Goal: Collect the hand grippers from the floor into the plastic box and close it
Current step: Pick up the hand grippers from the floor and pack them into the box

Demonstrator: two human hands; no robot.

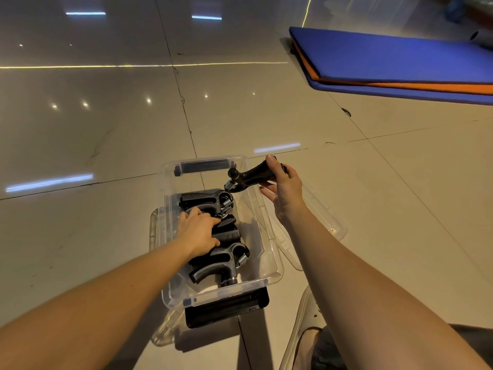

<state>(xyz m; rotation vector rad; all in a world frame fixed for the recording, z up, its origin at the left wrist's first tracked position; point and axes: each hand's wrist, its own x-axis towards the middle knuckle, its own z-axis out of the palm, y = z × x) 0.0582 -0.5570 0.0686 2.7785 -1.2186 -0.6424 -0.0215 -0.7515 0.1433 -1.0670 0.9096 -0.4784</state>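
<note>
Nearest the camera, a black latch handle (226, 307) hangs off the near end of the clear plastic box (274, 265), which stands open on the tiled floor (93, 129). Inside, at the near end, one black hand gripper (224, 263) lies with its spring toward 3 o'clock. The left hand (198, 231) reaches into the box middle, fingers curled down onto the packed grippers; whether it actually clasps one cannot be determined. A further gripper (205, 200) lies just beyond its fingertips, at 12 o'clock. The right hand (284, 186) is closed around the handles of another hand gripper (249, 176), held above the box's far right corner, spring end pointing toward 9 o'clock. The clear lid (330, 222) lies on the floor under the box, showing at 3 o'clock. Far off at 1 o'clock lies a blue and orange mat (400, 62).
</note>
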